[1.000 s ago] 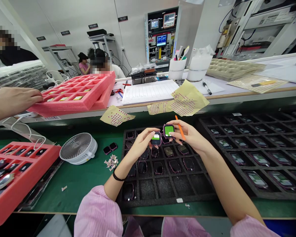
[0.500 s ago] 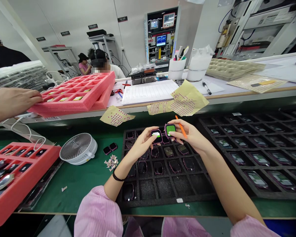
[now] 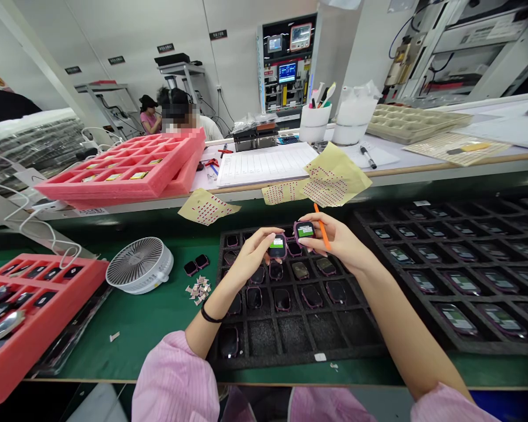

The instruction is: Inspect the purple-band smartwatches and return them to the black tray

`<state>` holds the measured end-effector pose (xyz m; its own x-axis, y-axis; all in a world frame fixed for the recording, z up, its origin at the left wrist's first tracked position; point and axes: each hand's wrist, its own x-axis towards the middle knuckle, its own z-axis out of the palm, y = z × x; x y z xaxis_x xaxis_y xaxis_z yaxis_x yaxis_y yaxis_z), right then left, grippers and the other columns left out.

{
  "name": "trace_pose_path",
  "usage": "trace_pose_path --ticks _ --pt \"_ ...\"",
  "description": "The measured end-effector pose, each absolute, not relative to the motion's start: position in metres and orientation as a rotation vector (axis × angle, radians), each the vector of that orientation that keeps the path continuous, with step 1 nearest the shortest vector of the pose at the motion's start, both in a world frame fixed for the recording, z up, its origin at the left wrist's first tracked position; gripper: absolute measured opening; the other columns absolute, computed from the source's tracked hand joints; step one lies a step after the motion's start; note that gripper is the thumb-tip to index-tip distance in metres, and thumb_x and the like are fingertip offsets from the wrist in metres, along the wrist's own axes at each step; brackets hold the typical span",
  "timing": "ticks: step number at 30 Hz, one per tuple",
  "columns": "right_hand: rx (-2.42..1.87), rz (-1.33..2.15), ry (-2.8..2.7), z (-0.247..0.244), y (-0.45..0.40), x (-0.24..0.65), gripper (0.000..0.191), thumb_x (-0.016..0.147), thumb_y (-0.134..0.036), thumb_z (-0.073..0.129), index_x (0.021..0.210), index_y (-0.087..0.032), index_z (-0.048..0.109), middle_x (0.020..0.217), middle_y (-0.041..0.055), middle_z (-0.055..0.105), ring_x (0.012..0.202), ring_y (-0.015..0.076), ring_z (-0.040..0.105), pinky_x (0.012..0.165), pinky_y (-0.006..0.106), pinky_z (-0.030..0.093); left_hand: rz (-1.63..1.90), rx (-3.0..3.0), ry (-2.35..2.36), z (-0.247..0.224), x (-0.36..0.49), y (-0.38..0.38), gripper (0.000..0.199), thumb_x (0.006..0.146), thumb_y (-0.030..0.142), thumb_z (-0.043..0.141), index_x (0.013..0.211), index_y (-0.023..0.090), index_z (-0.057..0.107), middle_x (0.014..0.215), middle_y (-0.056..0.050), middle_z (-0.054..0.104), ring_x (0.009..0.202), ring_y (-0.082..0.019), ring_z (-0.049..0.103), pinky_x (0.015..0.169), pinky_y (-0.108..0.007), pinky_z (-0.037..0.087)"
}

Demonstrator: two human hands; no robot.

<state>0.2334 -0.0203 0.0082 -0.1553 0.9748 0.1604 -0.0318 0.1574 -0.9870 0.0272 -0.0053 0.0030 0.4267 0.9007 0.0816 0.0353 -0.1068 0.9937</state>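
My left hand (image 3: 256,251) is closed on a purple-framed smartwatch body (image 3: 277,246) with a lit green and white screen. A second lit smartwatch body (image 3: 305,231) sits in my right hand (image 3: 334,237), its thumb at the screen's edge. Across that same hand lies a thin orange stick tool (image 3: 322,225), held with the watch. Both watches are side by side above a black foam tray (image 3: 264,337). Dark-screened watch bodies (image 3: 312,296) fill several of its compartments, and the front row is mostly bare foam.
Left of the tray are two watch bodies (image 3: 196,265), small loose pieces (image 3: 199,289) and a white fan (image 3: 139,265). Red foam trays (image 3: 88,281) stand at the left and on the shelf. Another black tray (image 3: 422,310) holds watches at the right. Yellow dotted sheets (image 3: 328,176) overhang the shelf edge.
Both watch screens now show a different green and white picture. My thumbs have shifted slightly on them. Another person's hand has left the red tray at the upper left.
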Motion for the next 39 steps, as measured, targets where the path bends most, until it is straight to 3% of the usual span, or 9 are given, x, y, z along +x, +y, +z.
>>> trace_pose_path --ticks 6,12,18,26,33,36,39 --pt "-0.987 1.236 -1.338 0.011 -0.021 0.233 0.039 0.073 -0.041 0.075 0.102 -0.020 0.060 0.085 0.0019 0.061 0.054 0.0087 0.054 0.039 0.020 0.034 0.906 1.492 0.859 0.000 0.026 -0.003 0.032 0.091 0.037 0.049 0.114 0.018 0.061 0.091 -0.004 0.066 0.065 -0.012 0.063 0.054 -0.021 0.043" --pt "-0.991 1.223 -1.321 0.013 -0.021 0.233 0.040 0.072 -0.042 0.076 0.101 -0.019 0.060 0.087 0.0024 0.060 0.053 0.0085 0.055 0.038 0.020 0.035 0.903 1.562 0.786 -0.005 0.026 0.001 0.044 0.086 0.039 0.057 0.125 0.018 0.054 0.115 -0.009 0.060 0.075 -0.012 0.062 0.053 -0.019 0.044" --pt "-0.987 1.229 -1.328 0.012 -0.021 0.234 0.038 0.074 -0.041 0.075 0.102 -0.019 0.060 0.087 0.0025 0.061 0.056 0.0099 0.057 0.038 0.020 0.035 0.924 1.577 0.830 -0.005 0.027 0.000 0.040 0.086 0.038 0.059 0.120 0.017 0.057 0.109 -0.008 0.061 0.069 -0.009 0.058 0.051 -0.018 0.042" --pt "-0.990 1.226 -1.322 0.012 -0.021 0.233 0.037 0.074 -0.040 0.074 0.101 -0.019 0.061 0.086 0.0024 0.061 0.053 0.0082 0.054 0.038 0.020 0.036 0.916 1.526 0.863 -0.001 0.025 -0.001 0.033 0.092 0.039 0.048 0.110 0.017 0.065 0.089 -0.004 0.065 0.062 -0.010 0.060 0.052 -0.020 0.042" --pt "-0.990 1.224 -1.326 0.012 -0.021 0.233 0.038 0.074 -0.041 0.074 0.102 -0.019 0.060 0.085 0.0026 0.061 0.056 0.0104 0.057 0.039 0.020 0.035 0.909 1.536 0.797 -0.007 0.026 0.001 0.054 0.085 0.029 0.058 0.137 0.020 0.048 0.113 -0.009 0.062 0.076 -0.013 0.061 0.056 -0.020 0.045" --pt "-0.987 1.225 -1.323 0.011 -0.020 0.233 0.038 0.074 -0.041 0.074 0.101 -0.019 0.060 0.086 0.0027 0.061 0.056 0.0102 0.057 0.039 0.020 0.035 0.917 1.531 0.786 -0.008 0.027 0.001 0.061 0.081 0.023 0.063 0.138 0.021 0.045 0.119 -0.010 0.060 0.082 -0.014 0.062 0.057 -0.019 0.044" --pt "-0.986 1.228 -1.325 0.011 -0.020 0.233 0.038 0.074 -0.042 0.074 0.101 -0.019 0.060 0.086 0.0028 0.061 0.056 0.0103 0.057 0.038 0.020 0.035 0.923 1.523 0.800 -0.008 0.027 0.001 0.054 0.080 0.023 0.064 0.133 0.019 0.050 0.114 -0.009 0.061 0.081 -0.014 0.063 0.056 -0.018 0.043"
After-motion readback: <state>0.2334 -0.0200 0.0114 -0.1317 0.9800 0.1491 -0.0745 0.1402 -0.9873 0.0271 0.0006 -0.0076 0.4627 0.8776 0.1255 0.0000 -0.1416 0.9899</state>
